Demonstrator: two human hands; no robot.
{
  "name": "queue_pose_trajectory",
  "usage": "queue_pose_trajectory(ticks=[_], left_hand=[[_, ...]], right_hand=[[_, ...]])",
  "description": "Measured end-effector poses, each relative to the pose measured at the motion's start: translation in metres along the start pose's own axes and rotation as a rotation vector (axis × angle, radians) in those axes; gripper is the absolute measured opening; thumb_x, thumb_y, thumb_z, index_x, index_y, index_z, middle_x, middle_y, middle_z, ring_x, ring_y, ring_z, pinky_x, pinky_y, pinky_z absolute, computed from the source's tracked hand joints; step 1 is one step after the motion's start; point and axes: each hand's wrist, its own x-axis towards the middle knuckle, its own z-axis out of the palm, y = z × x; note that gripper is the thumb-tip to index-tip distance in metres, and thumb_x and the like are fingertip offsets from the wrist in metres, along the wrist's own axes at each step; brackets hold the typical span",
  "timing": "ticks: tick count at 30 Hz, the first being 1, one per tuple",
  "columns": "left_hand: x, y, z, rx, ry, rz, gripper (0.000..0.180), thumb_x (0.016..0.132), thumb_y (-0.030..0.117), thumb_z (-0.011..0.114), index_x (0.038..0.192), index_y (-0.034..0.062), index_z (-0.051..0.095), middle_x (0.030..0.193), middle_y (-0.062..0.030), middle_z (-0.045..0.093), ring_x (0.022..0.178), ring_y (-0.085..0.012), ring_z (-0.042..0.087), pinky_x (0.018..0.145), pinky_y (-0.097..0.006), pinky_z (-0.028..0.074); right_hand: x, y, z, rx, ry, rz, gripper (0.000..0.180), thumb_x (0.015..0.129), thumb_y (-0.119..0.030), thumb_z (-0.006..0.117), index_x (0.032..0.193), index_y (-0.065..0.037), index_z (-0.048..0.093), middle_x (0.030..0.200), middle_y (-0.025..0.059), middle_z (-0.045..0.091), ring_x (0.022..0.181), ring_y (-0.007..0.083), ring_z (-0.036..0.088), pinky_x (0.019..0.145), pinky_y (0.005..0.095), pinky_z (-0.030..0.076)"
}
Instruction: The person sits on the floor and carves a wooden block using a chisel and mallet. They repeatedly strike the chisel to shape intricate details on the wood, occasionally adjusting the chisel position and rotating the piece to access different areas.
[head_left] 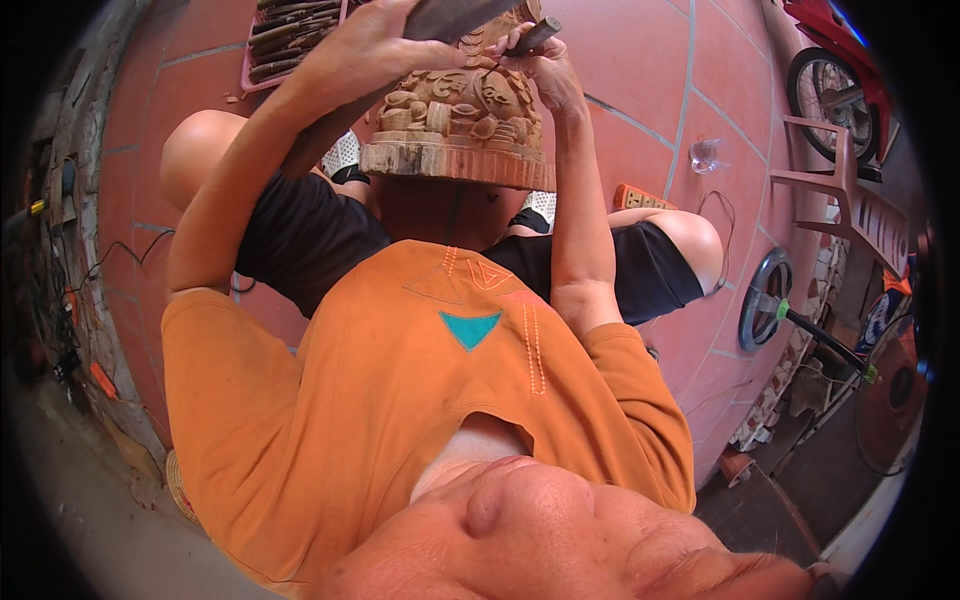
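Observation:
A carved wooden sculpture [455, 105] with rounded relief figures stands upright on its thick rough base [450, 162], between my feet. My left hand [385, 45] is closed round a long dark wooden club [345, 125], which slants past my left forearm and runs out of the top edge. Above the sculpture's right side, my right hand [550, 72] grips a carving chisel by its dark round handle [537, 37]. A thin shaft points down from those fingers toward the carving; whether its tip touches the wood I cannot tell.
A pink tray of carving tools [290, 40] lies at the far left. On the right are a clear glass [705, 155], an orange power strip [640, 198], a plastic chair [845, 190], a red motorbike [840, 95] and a fan's round base [766, 298]. Cables cross the tiled floor.

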Motion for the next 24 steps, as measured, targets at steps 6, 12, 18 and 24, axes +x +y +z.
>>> queue_pose_trajectory(ticks=[6, 12, 18, 24], left_hand=[[0.014, -0.027, 0.010, 0.451, -0.098, 0.055, 0.086, 0.089, 0.024, 0.072, 0.157, -0.0002, 0.025, 0.130, -0.0364, 0.058, 0.117, -0.0441, 0.063, 0.101, -0.045, 0.049], [0.016, -0.022, 0.015, 0.389, -0.068, 0.193, 0.085, 0.090, 0.028, 0.073, 0.157, 0.0006, 0.028, 0.138, -0.0350, 0.054, 0.125, -0.0447, 0.058, 0.104, -0.045, 0.047], [0.024, -0.029, 0.021, 0.524, -0.030, 0.380, 0.084, 0.089, 0.027, 0.072, 0.157, 0.0033, 0.028, 0.133, -0.0355, 0.056, 0.122, -0.0459, 0.060, 0.102, -0.047, 0.048], [0.020, -0.029, 0.019, 0.574, -0.108, 0.194, 0.085, 0.088, 0.027, 0.073, 0.158, 0.0065, 0.028, 0.125, -0.0361, 0.060, 0.115, -0.0478, 0.062, 0.098, -0.051, 0.050]], right_hand=[[-0.005, -0.017, 0.021, 0.000, 0.071, 0.048, 0.024, 0.072, 0.015, 0.065, 0.087, -0.004, 0.063, 0.089, 0.0080, 0.071, 0.095, 0.0214, 0.070, 0.088, 0.0348, 0.057], [-0.003, -0.017, 0.027, -0.127, 0.123, 0.119, 0.020, 0.075, 0.011, 0.065, 0.090, -0.001, 0.069, 0.093, 0.0089, 0.073, 0.090, 0.0187, 0.069, 0.086, 0.0330, 0.055], [-0.001, -0.020, 0.033, -0.139, 0.139, 0.110, 0.032, 0.074, 0.010, 0.066, 0.105, 0.003, 0.071, 0.102, 0.0116, 0.073, 0.093, 0.0213, 0.070, 0.086, 0.0336, 0.057], [-0.003, -0.016, 0.031, -0.069, 0.211, 0.149, 0.031, 0.072, 0.011, 0.065, 0.102, 0.003, 0.072, 0.096, 0.0090, 0.073, 0.090, 0.0192, 0.068, 0.084, 0.0312, 0.055]])
